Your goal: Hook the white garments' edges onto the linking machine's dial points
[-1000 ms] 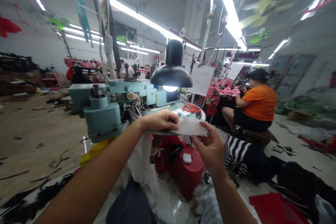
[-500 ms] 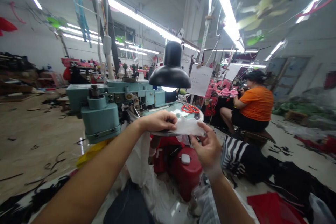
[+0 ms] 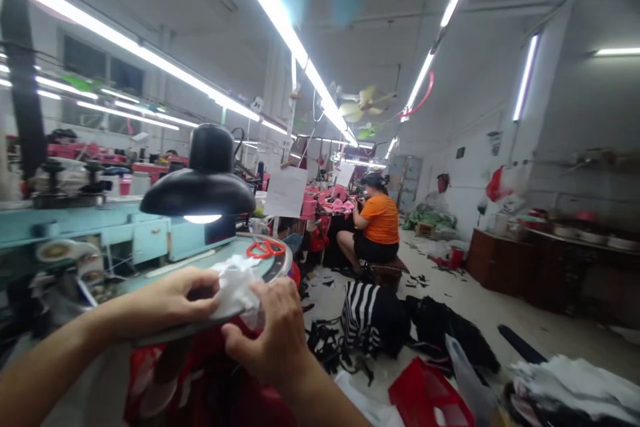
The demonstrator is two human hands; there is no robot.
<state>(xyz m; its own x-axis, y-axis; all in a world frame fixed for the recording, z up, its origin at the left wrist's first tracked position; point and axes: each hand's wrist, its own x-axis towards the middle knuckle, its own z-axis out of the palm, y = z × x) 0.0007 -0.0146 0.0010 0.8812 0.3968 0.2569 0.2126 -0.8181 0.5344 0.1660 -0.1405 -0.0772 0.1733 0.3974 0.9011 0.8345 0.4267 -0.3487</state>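
Note:
A crumpled piece of white fabric (image 3: 239, 287) lies over the near edge of the machine's pale green table plate (image 3: 165, 280). My left hand (image 3: 175, 297) is closed on the fabric's left side, with thumb and fingers pinching it. At the right side, my right hand (image 3: 277, 330) has its fingers on the cloth and its thumb lower down, below the plate's rim. Fabric shows between that thumb and the fingers. Just behind the cloth rest red-handled scissors (image 3: 265, 249). Part of the cloth is hidden by my fingers.
A black lamp (image 3: 199, 183) hangs low over the plate, its bulb lit. The teal sewing machine (image 3: 150, 240) stands at left. A person in an orange shirt (image 3: 381, 219) sits farther back. Striped and black cloth (image 3: 377, 317) and a red bag (image 3: 429, 392) lie on the floor.
The view has swung right and nearer the table, so machine, lamp and hands appear farther left. The white fabric is more bunched, with my hands closer together.

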